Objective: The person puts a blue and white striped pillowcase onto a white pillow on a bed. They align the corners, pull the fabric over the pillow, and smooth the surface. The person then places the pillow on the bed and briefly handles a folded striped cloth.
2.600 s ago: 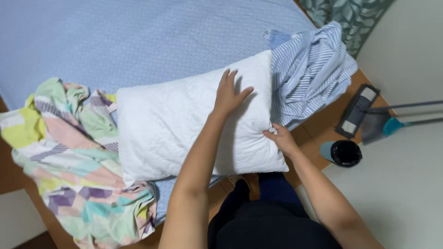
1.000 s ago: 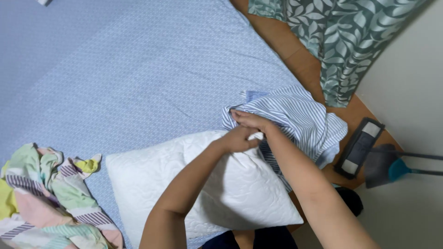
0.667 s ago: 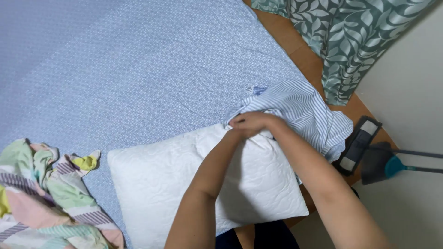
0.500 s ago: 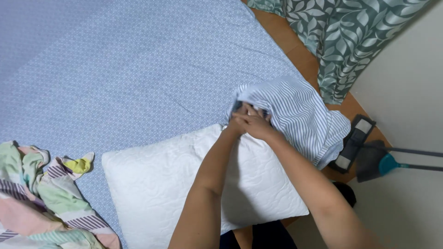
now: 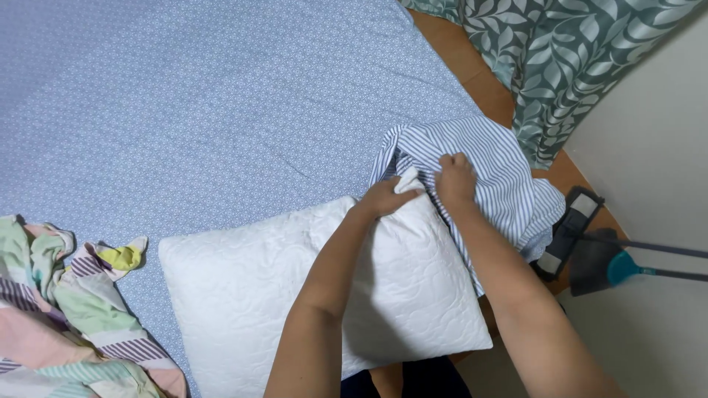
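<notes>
A white quilted pillow lies on the blue patterned bed sheet near the bed's edge. Its far right corner sits at the mouth of a blue-and-white striped pillowcase. My left hand grips that pillow corner. My right hand holds the striped pillowcase fabric right beside it, bunched over the corner. Both forearms reach in from the bottom of the view across the pillow.
A crumpled pastel striped blanket lies at the lower left on the bed. A green leaf-print curtain hangs at the upper right. A flat mop with a teal handle rests on the floor by the wooden bed frame.
My hands moved from the pillow's near side to its far right corner. The striped pillowcase has been gathered up and drawn over that corner. The view shifted toward the head of the bed.
</notes>
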